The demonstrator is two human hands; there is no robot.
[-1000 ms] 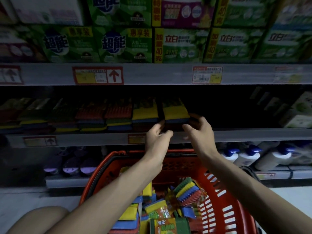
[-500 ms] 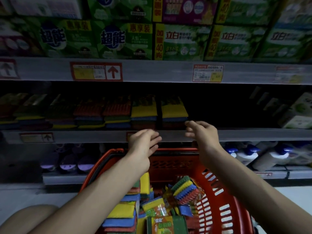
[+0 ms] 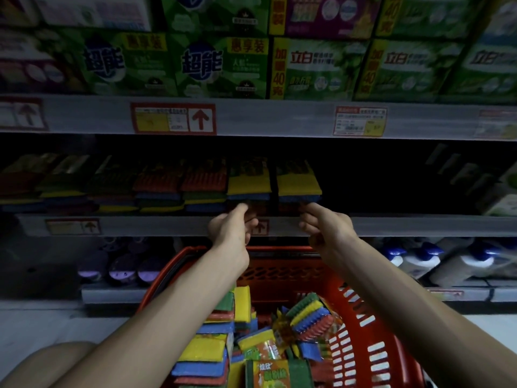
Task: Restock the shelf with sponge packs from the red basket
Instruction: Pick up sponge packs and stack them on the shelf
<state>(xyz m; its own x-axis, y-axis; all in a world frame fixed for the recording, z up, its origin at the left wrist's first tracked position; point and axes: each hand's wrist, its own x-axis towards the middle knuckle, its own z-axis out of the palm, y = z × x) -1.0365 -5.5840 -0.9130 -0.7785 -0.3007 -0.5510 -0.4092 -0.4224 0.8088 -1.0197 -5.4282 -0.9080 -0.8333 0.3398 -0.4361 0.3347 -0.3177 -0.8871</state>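
Note:
A red basket [image 3: 372,326] sits low in the middle, with several multicolour sponge packs [image 3: 208,357] piled inside. On the dark middle shelf [image 3: 156,225] stands a row of sponge packs; the rightmost one [image 3: 298,183] has a yellow top. Both my hands hover at the shelf's front edge, just below that row. My left hand [image 3: 232,231] has loosely curled fingers and holds nothing. My right hand [image 3: 324,226] is also empty, fingers apart and pointing left under the rightmost pack.
Green and purple detergent boxes [image 3: 201,65] fill the top shelf above price tags [image 3: 173,119]. Right of the sponge row the middle shelf is dark, with pale boxes [image 3: 500,197] at far right. Below stand white bottles with blue caps [image 3: 419,261] and purple-lidded items [image 3: 123,271].
Both hands have drawn back from the rightmost sponge pack on the shelf to its front edge, dipping slightly and then rising a little. The pack stays on the shelf.

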